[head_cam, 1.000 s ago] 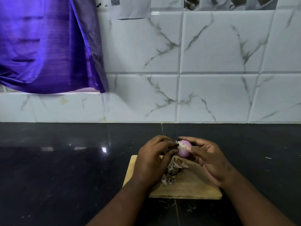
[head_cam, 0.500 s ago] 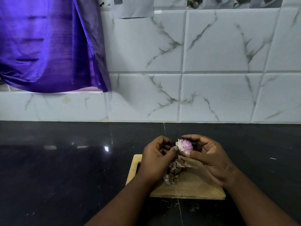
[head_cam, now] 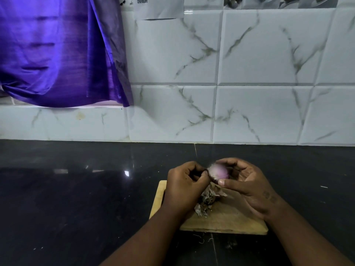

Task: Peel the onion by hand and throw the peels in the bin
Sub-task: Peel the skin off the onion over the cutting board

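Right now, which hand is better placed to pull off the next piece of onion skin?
The left hand. Its fingers pinch the loose skin at the end of the onion, while the right hand cups the onion and holds it above the cutting board.

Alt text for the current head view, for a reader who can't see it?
A right hand holds a partly peeled purple onion above a wooden cutting board while the left hand pinches skin at its end. Loose peels lie on the board, on a dark counter below a white tiled wall.
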`<state>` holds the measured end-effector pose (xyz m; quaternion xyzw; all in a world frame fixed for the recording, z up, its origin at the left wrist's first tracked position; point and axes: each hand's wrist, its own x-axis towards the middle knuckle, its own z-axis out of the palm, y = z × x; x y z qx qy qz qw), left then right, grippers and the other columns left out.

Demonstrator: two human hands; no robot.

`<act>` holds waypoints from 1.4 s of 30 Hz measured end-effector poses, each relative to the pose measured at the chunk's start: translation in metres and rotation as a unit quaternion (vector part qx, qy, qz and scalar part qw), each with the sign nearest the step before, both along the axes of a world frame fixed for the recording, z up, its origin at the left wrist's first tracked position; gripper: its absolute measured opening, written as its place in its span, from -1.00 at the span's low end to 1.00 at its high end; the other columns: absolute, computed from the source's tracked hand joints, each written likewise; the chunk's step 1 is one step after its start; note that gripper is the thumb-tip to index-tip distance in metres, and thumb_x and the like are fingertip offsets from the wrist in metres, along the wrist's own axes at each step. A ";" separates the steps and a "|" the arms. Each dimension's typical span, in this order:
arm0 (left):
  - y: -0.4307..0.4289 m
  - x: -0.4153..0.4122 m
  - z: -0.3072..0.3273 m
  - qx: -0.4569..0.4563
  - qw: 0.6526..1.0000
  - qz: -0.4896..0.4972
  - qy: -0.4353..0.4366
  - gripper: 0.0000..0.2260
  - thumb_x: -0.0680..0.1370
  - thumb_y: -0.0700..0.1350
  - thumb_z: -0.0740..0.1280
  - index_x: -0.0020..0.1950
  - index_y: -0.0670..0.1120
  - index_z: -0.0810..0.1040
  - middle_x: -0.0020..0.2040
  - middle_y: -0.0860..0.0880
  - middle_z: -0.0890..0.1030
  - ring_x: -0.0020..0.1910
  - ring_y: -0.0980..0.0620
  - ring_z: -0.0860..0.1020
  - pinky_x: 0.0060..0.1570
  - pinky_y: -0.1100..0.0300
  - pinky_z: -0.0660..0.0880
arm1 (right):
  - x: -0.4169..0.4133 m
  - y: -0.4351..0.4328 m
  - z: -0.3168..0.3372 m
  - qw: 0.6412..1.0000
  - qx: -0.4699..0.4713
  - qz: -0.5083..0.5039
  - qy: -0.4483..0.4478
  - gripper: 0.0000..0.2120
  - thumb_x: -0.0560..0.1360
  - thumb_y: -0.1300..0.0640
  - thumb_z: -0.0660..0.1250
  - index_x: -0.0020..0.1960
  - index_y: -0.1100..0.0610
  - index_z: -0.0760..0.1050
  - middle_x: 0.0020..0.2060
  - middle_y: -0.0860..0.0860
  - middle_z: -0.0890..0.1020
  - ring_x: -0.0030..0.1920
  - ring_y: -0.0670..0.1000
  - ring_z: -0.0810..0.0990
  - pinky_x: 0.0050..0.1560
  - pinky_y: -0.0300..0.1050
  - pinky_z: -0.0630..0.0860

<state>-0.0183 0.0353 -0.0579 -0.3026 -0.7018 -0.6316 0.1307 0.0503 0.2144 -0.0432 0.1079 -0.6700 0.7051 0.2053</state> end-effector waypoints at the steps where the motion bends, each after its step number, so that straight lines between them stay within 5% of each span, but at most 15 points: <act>1: 0.000 -0.001 0.000 0.004 1.000 0.001 -0.004 -0.87 0.56 -0.24 0.47 -0.16 -0.06 0.72 -0.27 -0.01 0.71 -0.28 0.00 0.69 -0.29 0.02 0.66 | 0.000 0.000 0.000 1.000 -0.004 0.001 -0.001 -0.52 0.33 0.50 0.49 0.21 0.25 0.62 0.13 0.22 0.71 0.16 0.18 0.70 0.10 -0.01 0.66; 5: 0.001 -0.002 -0.001 0.031 0.998 -0.051 -0.034 -0.94 0.57 -0.13 0.49 -0.10 -0.04 0.72 -0.20 -0.07 0.73 -0.19 -0.12 0.72 -0.14 -0.22 0.68 | 0.000 0.001 0.001 1.000 -0.014 0.001 -0.002 -0.54 0.34 0.51 0.48 0.20 0.24 0.63 0.12 0.21 0.72 0.15 0.16 0.70 0.07 -0.04 0.67; 12: 0.002 -0.004 -0.002 0.024 0.997 -0.069 -0.026 -0.94 0.60 -0.12 0.49 -0.06 -0.08 0.67 -0.13 -0.07 0.71 -0.10 -0.13 0.70 -0.06 -0.26 0.64 | 0.001 0.002 0.001 1.000 -0.017 0.000 0.001 -0.52 0.31 0.44 0.52 0.21 0.23 0.62 0.13 0.21 0.71 0.17 0.17 0.70 0.10 -0.01 0.67; 21: 0.001 -0.003 -0.002 -0.061 0.992 0.018 0.110 -0.92 0.63 -0.14 0.43 -0.06 -0.03 0.64 -0.17 0.09 0.65 -0.15 0.08 0.62 -0.21 0.18 0.56 | 0.000 0.000 0.000 1.000 -0.006 -0.009 0.011 -0.51 0.29 0.43 0.54 0.20 0.22 0.63 0.12 0.20 0.72 0.17 0.18 0.69 0.11 -0.01 0.65; 28: 0.003 0.001 -0.002 -0.111 0.977 0.098 0.154 -0.96 0.60 -0.10 0.45 -0.05 -0.04 0.64 -0.19 0.10 0.61 -0.21 0.11 0.55 -0.26 0.13 0.53 | -0.003 -0.004 -0.003 0.999 0.016 -0.022 0.020 -0.53 0.33 0.51 0.53 0.18 0.21 0.64 0.12 0.18 0.72 0.19 0.18 0.69 0.17 0.05 0.65; 34: 0.007 0.005 -0.001 -0.162 0.944 0.167 0.235 -0.93 0.56 -0.11 0.46 -0.08 -0.06 0.61 -0.22 0.04 0.61 -0.29 0.10 0.52 -0.36 0.11 0.51 | -0.002 -0.004 -0.001 0.998 0.044 -0.038 0.036 -0.53 0.32 0.52 0.54 0.17 0.23 0.64 0.09 0.13 0.73 0.16 0.12 0.70 0.08 -0.11 0.65; 42: 0.003 -0.003 -0.001 -0.125 0.969 0.150 0.149 -0.94 0.58 -0.14 0.42 -0.09 -0.03 0.65 -0.23 0.10 0.63 -0.26 0.14 0.55 -0.29 0.20 0.50 | 0.003 -0.006 0.002 1.000 -0.004 -0.006 0.025 -0.54 0.28 0.37 0.54 0.17 0.20 0.66 0.10 0.19 0.73 0.14 0.16 0.71 0.08 -0.06 0.66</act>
